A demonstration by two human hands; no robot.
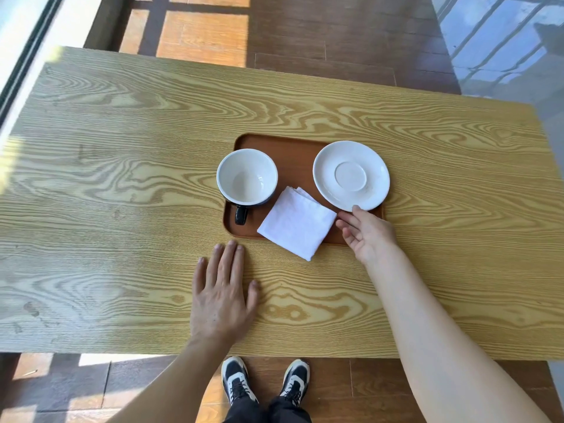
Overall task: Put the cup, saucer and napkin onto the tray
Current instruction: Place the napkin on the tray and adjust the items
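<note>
At the centre of the frame, a brown rectangular wooden tray (293, 154) lies on the pale wood-grain worktop (122, 148). On the tray's left part stands an empty round cup (247, 177), white inside and dark outside, with its dark handle pointing toward the lower edge of the frame. A white round ceramic saucer (351, 175) rests on the tray's right part, its rim reaching past the tray's right edge. Between them lies a white folded cloth napkin (297, 222), one corner hanging over the tray's near edge onto the worktop. The right hand (366, 232) is loosely open, thumb touching the saucer's near rim, fingertips just beside the napkin, grasping nothing. The left hand (222, 288) lies flat and released on the worktop, below the tray.
</note>
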